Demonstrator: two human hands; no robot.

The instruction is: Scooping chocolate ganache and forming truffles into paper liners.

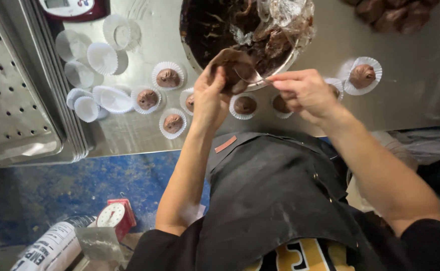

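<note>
Item: chocolate lump [228, 68], cupped in left hand [211, 98] below bowl [192, 50]; right hand [303, 90] pinched spoon [247, 75]. Best: scrape clean, roll evenly.

L hand [211, 95] cups choc lump [231, 65], R hand [305, 93] works spoon [247, 75] at it over bowl [192, 55]; filled paper cups [168, 76] on steel table [129, 130].

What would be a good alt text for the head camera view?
Seen from above, a person's left hand cups a lump of chocolate mixture while the right hand works it with a spoon, over a steel table dotted with filled and empty white paper cups.
</note>
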